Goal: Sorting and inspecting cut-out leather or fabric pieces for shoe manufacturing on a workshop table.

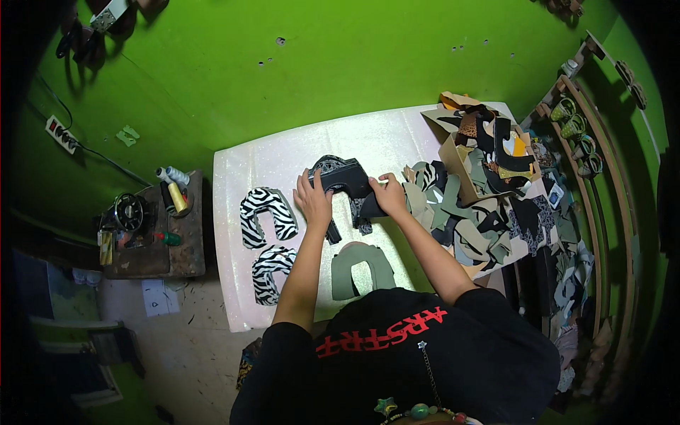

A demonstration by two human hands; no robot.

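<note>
My left hand [313, 200] holds the left side of a stack of black U-shaped cut pieces [343, 178], its fingers over the top and its thumb at the inner edge. On the right end of the same stack, my right hand [388, 195] is closed in a pinch. Some black-and-grey patterned material shows at the stack's edges. Left of my hands lie zebra-striped U-shaped pieces [249, 221], with another zebra-striped set [266, 278] nearer me. An olive-green U-shaped stack [343, 278] rests on the table close to my body.
The pale table [244, 159] stands against a green wall. On its right, a cardboard box [457, 159] overflows with cut pieces, and loose scraps [467, 237] spread beside it. A sewing machine [129, 212] and thread cones [177, 198] stand at left; a wooden rack [588, 142] holds footwear at right.
</note>
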